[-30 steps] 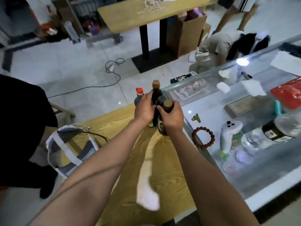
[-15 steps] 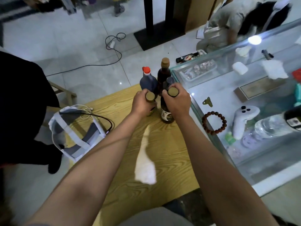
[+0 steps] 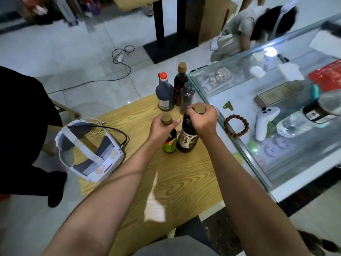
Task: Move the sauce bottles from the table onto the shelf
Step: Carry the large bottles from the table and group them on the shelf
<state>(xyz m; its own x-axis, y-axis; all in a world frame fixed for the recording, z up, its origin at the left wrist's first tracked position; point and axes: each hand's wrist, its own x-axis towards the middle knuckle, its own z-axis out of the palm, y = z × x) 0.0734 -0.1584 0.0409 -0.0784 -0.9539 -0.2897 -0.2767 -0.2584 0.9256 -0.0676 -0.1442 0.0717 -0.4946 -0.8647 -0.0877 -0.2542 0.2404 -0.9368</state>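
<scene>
Left hand [image 3: 162, 126] fingers curled round neck of small green-label bottle [image 3: 170, 141], gold cap showing above grip. Right hand [image 3: 203, 120] fingers wrapped round neck of larger dark bottle [image 3: 187, 140], just right of green-label bottle, touching it. Can't tell if either base rests on wooden surface [image 3: 184, 182]. Beyond them on same surface: red-cap bottle [image 3: 164, 95], tall brown-cap bottle [image 3: 180, 84], clear-cap bottle [image 3: 186, 97], clustered together. White headset [image 3: 88, 152] left of held bottles. Glass counter [image 3: 239, 100] right of them, bead bracelet [image 3: 236, 126] and white controller [image 3: 263, 121] on top.

Left grip [image 3: 162, 126] and right grip [image 3: 203, 119] both curled.
</scene>
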